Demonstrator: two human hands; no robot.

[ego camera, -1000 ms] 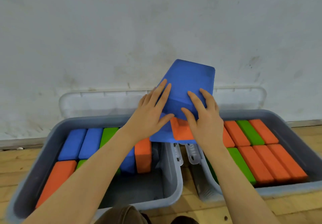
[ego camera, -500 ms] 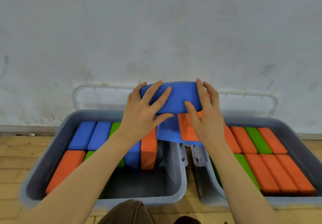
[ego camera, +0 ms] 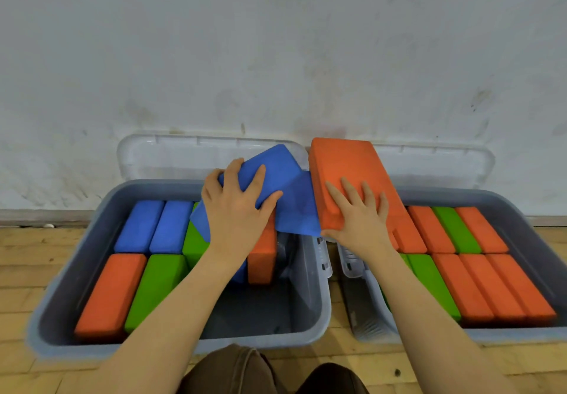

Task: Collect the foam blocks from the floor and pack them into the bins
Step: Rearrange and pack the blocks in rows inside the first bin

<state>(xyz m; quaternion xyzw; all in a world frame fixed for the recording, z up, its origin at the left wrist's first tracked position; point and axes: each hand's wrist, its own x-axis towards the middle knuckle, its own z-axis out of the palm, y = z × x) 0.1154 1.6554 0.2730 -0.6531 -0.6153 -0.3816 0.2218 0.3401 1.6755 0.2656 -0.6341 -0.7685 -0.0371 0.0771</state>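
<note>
Our left hand (ego camera: 236, 209) clasped around a blue block (ego camera: 276, 173), right hand (ego camera: 357, 215) flat-fingered gripping an orange block (ego camera: 346, 163), both above two grey bins (ego camera: 319, 311).

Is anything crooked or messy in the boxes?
Yes. A blue block lies across the gap between the left bin and the right bin instead of inside one. The left hand holds another blue block tilted, and the right hand holds an orange block tilted. The packed blocks sit in neat rows.
</note>
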